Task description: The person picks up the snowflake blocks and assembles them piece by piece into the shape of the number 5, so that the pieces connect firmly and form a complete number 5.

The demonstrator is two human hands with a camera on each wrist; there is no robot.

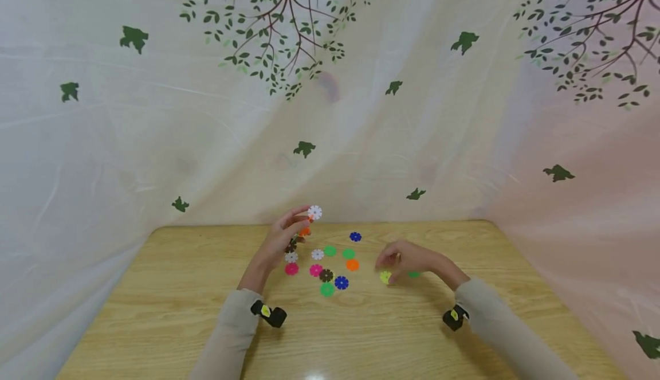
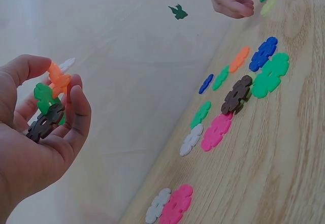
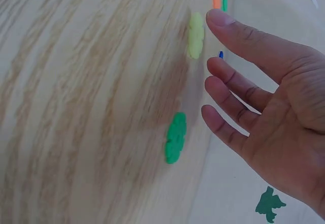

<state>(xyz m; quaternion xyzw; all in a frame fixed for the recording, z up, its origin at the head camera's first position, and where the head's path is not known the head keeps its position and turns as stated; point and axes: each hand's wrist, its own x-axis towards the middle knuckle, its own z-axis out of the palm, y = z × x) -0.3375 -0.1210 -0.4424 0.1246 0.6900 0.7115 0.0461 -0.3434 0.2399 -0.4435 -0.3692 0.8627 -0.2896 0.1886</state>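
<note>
Pale sleeves (image 1: pixel 227 334) rise from the head view's lower edge. Left of centre, the left hand (image 1: pixel 278 241) pinches linked discs (image 2: pixel 60 80), orange, green, brown and white, between thumb and bent fingers. Right of centre, the right hand (image 1: pixel 409 257) holds nothing, fingers loosely bent, near a yellow disc (image 1: pixel 384 278).

A cluster of notched round discs (image 2: pixel 44 97) – white, orange, green and dark brown – is held up, pinched in the left hand (image 1: pixel 277 242); a yellow disc (image 3: pixel 196 36) and a green disc (image 3: pixel 175 138) lie flat, apart, near the right hand (image 1: pixel 408 255)
</note>
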